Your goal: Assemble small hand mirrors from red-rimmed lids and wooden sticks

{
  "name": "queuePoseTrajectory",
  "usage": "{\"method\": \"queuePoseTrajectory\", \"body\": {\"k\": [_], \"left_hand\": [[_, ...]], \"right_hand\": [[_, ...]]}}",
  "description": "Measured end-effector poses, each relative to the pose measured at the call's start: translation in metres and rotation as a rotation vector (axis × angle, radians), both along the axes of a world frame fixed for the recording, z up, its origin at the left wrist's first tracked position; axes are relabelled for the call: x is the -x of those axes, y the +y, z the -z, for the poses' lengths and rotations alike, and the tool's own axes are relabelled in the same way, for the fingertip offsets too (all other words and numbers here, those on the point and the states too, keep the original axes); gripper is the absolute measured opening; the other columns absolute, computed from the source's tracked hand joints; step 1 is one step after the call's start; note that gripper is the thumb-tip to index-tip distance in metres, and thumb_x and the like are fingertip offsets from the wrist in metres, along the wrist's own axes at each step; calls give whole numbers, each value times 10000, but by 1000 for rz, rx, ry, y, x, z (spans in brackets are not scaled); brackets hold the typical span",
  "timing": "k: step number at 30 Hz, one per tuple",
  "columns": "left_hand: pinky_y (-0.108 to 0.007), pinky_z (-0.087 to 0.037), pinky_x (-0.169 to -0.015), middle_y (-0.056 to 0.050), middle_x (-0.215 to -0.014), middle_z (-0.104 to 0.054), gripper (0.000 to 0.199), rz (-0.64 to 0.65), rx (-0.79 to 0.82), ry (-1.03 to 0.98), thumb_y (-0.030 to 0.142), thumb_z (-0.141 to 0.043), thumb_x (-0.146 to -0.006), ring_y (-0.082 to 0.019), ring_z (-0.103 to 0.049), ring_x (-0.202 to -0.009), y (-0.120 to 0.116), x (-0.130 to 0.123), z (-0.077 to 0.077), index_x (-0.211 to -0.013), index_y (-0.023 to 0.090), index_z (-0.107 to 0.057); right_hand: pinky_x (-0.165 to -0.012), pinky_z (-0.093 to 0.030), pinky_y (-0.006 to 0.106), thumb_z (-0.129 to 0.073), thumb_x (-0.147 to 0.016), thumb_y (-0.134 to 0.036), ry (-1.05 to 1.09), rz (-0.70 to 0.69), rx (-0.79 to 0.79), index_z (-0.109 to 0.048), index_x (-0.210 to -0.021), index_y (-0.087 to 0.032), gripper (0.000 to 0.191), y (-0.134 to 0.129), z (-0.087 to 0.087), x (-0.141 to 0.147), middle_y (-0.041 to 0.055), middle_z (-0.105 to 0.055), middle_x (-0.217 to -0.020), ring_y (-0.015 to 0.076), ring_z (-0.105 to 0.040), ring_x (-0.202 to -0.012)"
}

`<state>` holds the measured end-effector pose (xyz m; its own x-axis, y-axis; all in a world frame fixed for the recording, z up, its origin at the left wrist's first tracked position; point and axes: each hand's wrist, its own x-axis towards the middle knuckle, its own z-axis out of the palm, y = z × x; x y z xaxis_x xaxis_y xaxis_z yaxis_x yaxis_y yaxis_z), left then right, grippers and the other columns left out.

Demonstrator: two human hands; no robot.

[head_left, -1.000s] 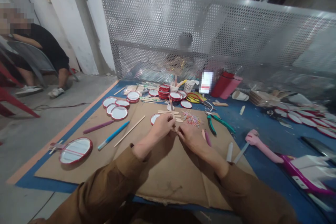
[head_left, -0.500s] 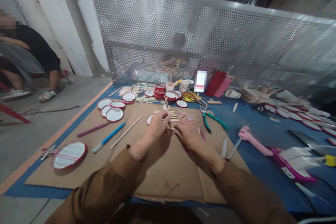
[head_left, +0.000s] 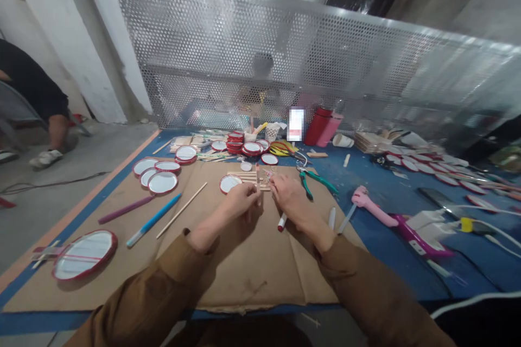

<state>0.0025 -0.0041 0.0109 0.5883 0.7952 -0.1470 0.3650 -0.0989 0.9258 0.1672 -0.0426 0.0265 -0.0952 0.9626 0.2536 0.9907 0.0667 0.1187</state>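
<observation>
My left hand (head_left: 244, 199) is closed around a wooden craft stick (head_left: 258, 176), which stands upright above the cardboard. Close by on the right, my right hand (head_left: 291, 195) has its fingers bent together at a small heap of thin coloured bands (head_left: 268, 173); what the fingertips grip is too small to make out. Several flat craft sticks (head_left: 241, 174) lie side by side just beyond my hands. A round white disc with a red rim (head_left: 230, 184) rests left of them. Under my right palm lies a marker with a red end (head_left: 281, 222).
Cardboard (head_left: 248, 276) covers the blue table's front. Leftward are a blue pen (head_left: 154, 219), a purple stick (head_left: 126, 210), a thin wooden stick (head_left: 182, 210) and a large red-rimmed disc (head_left: 84, 255). Rightward are green-handled pliers (head_left: 319, 180), a pink glue gun (head_left: 374, 207) and a power strip (head_left: 423, 236).
My view has turned a little rightward. The left hand has lowered the craft stick slightly. My right hand has moved forward to the coloured bands, uncovering the red-ended marker.
</observation>
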Motion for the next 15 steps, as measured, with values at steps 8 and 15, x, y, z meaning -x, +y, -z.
{"method": "queuePoseTrajectory", "body": {"k": [8, 15], "left_hand": [[-164, -331, -316, 4, -622, -681, 136, 230, 119, 204, 131, -459, -713, -67, -478, -288, -6, 8, -12, -609, 157, -543], [-155, -362, -339, -17, -529, -668, 205, 375, 168, 349, 143, -476, -726, -83, -486, -314, -8, 12, -19, -548, 151, -578]], "right_hand": [[-664, -375, 330, -385, -928, -161, -149, 342, -90, -643, -802, -117, 291, -70, -21, -96, 172, -676, -825, 272, -619, -798], [-615, -370, 335, -580, -814, -132, -284, 583, 74, -692, -886, -64, 149, -94, 11, -191, 214, -688, -850, 297, -667, -770]]}}
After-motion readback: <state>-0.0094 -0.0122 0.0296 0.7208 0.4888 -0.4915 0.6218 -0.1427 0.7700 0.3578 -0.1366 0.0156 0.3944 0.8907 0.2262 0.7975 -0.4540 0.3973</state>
